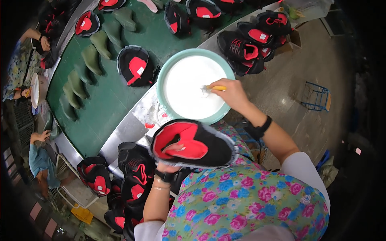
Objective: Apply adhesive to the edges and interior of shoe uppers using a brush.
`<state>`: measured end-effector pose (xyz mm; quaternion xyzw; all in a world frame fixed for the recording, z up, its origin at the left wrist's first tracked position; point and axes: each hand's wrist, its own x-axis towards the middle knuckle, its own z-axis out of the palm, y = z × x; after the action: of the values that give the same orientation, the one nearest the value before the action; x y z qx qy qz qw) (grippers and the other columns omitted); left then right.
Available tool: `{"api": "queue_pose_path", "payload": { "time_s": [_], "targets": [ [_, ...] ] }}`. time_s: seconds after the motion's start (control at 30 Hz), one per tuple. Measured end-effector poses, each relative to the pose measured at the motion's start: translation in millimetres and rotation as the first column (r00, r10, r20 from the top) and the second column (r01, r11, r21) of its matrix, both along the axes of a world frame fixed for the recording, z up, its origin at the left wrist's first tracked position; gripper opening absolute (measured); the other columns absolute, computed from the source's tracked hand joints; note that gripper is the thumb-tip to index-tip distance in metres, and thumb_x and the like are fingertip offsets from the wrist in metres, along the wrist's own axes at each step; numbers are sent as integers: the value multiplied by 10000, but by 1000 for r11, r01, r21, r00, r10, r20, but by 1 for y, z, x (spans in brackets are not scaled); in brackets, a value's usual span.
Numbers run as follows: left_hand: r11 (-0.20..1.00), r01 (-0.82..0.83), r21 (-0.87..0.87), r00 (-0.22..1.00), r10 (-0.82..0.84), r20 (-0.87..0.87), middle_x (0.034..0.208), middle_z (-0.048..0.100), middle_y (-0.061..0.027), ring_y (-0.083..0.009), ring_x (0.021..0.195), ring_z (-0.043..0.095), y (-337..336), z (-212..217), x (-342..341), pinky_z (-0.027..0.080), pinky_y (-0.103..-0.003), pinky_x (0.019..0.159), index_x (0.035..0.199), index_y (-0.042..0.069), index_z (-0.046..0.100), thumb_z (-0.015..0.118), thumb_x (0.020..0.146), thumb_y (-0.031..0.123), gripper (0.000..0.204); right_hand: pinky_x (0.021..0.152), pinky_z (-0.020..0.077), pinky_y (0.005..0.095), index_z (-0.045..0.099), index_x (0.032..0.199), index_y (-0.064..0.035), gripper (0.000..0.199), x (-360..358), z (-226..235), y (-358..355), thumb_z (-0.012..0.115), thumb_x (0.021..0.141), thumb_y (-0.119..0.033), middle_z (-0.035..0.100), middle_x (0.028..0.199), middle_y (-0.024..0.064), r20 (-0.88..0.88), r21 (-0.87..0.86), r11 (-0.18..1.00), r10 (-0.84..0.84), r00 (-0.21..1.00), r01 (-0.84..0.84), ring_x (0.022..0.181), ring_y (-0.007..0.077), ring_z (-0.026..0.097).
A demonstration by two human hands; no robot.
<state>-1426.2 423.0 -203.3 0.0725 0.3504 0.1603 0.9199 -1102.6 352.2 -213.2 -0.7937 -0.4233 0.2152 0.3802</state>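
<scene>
A black shoe upper with a red lining is in my left hand, in front of my apron. Fingers of that hand show inside its opening; the rest of the grip is hidden by the upper. My right hand is closed round the yellow handle of a brush. The bristles dip into white liquid that fills a pale teal basin. The basin stands just beyond the upper, at the edge of the green work surface.
Green foot-shaped lasts line the green belt, with another upper near the basin. Finished-looking black shoes are piled at right. More uppers hang by my left forearm. Co-workers' hands are at far left. A blue-framed stool stands right.
</scene>
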Motion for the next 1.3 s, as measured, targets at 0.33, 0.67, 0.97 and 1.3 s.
{"api": "queue_pose_path", "payload": {
  "time_s": [0.33, 0.67, 0.97, 1.3],
  "targets": [
    [732, 572, 371, 761, -642, 93, 553, 510, -84, -110, 329, 334, -14, -47, 78, 228, -199, 295, 919, 22, 592, 477, 925, 268, 272, 695, 483, 243, 712, 919, -40, 187, 8, 77, -19, 730, 741, -93, 688, 814, 77, -536, -144, 989, -50, 843, -33, 732, 119, 628],
    [811, 471, -347, 866, -500, 4, 684, 609, -122, -89, 340, 311, -10, -20, 94, 224, -184, 300, 1169, 29, 546, 429, 952, 234, 320, 690, 497, 230, 722, 900, -48, 174, 5, 74, -20, 751, 731, -75, 704, 828, 63, -469, -143, 980, 54, 882, -135, 740, 94, 637],
    [879, 470, 79, 881, -473, 18, 702, 621, -140, -113, 334, 375, 15, -27, 53, 266, -197, 294, 1044, 8, 565, 470, 932, 289, 317, 590, 486, 265, 690, 767, 2, 227, -11, 74, -44, 736, 729, -217, 662, 646, 78, -346, -254, 967, -69, 936, -22, 588, 137, 626],
    [966, -46, 253, 974, 100, -204, 1337, 471, -145, -294, 1211, 479, 108, -3, -72, 418, -458, 1009, 1382, 32, 343, 552, 919, 228, 545, 460, 420, 225, 640, 757, 26, 144, -13, 84, 15, 687, 798, -104, 604, 599, 58, -548, -111, 976, -217, 807, 187, 496, 99, 559]
  ]
}}
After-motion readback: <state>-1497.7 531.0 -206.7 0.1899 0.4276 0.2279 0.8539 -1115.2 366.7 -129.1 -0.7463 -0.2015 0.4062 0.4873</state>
